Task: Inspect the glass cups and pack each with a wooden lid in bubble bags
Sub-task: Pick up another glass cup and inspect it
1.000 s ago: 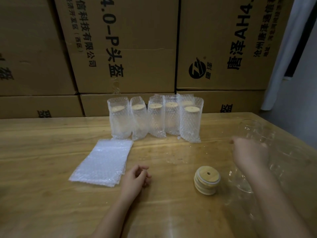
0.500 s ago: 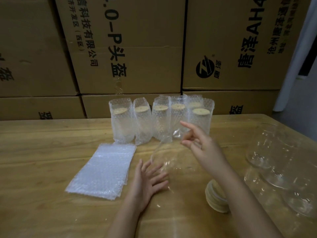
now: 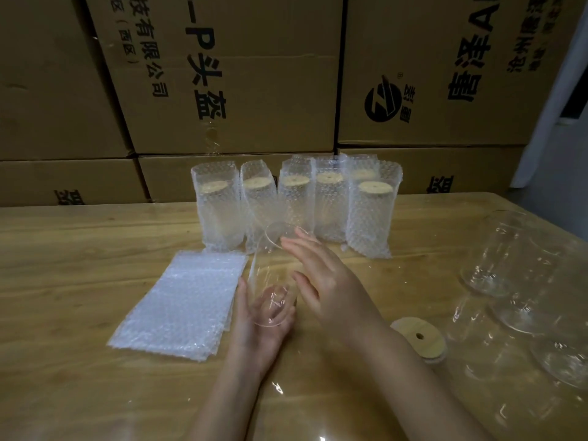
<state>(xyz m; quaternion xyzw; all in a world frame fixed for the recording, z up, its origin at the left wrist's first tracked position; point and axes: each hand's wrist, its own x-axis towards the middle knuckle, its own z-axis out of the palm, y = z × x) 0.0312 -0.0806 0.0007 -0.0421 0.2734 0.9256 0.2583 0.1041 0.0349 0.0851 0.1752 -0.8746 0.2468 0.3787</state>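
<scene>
A clear glass cup is tilted above the table, rim pointing away from me and base toward me. My left hand cradles the base, thumb up the left side and fingers curled under it. My right hand lies against the cup's right side with straight fingers. A flat stack of empty bubble bags lies to the left of the hands. A small stack of round wooden lids with a hole sits to the right, beside my right forearm.
Several packed cups in bubble bags, each topped with a wooden lid, stand in a row at the back of the wooden table. Several bare glass cups crowd the right edge. Stacked cardboard boxes wall off the far side.
My right hand fetched a cup from the right and brought it to the centre. My left hand opened and took the base; the right hand's fingers have flattened along the cup's side.
</scene>
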